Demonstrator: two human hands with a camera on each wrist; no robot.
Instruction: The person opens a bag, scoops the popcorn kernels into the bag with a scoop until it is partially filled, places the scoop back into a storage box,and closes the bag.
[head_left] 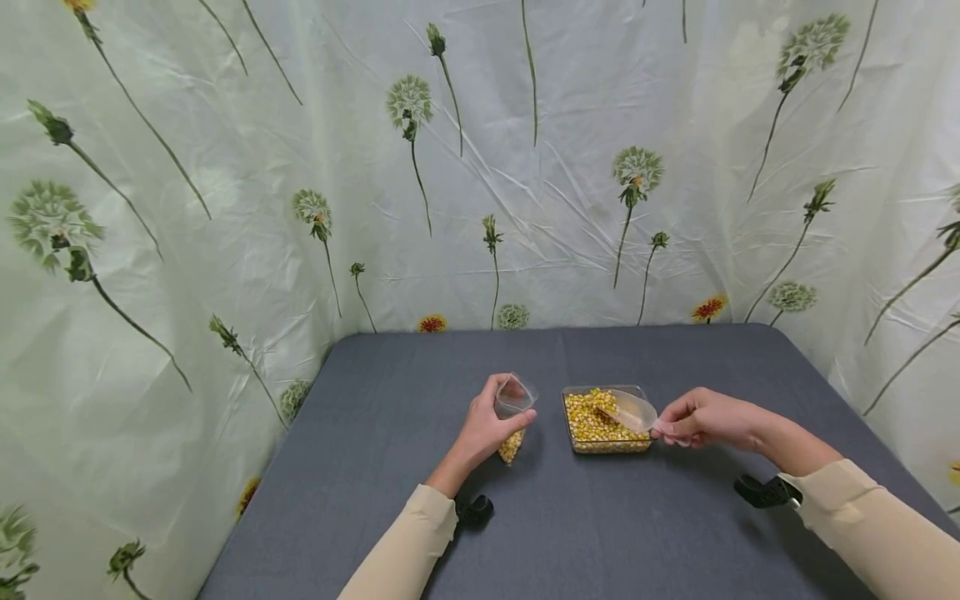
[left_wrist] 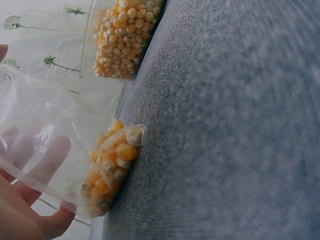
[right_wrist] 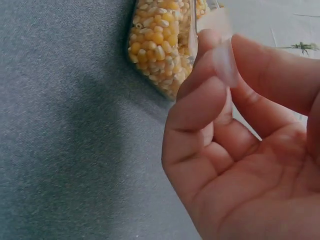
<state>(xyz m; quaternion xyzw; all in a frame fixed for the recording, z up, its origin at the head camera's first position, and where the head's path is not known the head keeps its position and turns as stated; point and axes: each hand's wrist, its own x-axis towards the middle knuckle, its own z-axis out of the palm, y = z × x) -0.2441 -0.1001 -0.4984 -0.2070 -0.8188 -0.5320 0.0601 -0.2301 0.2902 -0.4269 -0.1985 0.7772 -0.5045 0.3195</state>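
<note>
Flower-printed sheeting [head_left: 570, 100] backs your grey desk [head_left: 660, 533]. Your left hand [head_left: 483, 421] grips a clear bag [head_left: 515, 397] beside the container [head_left: 613, 448] of corn kernels [head_left: 581, 421]; your right hand [head_left: 708, 418] pinches the scoop [head_left: 636, 412] partly covering those kernels.

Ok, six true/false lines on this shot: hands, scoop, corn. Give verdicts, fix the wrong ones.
1. The right hand holds the scoop by its handle. True.
2. The left hand is empty. False: it holds a clear plastic bag.
3. There are corn kernels in the bottom of the plastic bag. True.
4. The scoop is over the plastic bag. False: it is at the clear container.
5. The clear container also holds corn kernels. True.
6. In the head view, the clear container stands left of the plastic bag. False: it stands to the right.
</note>
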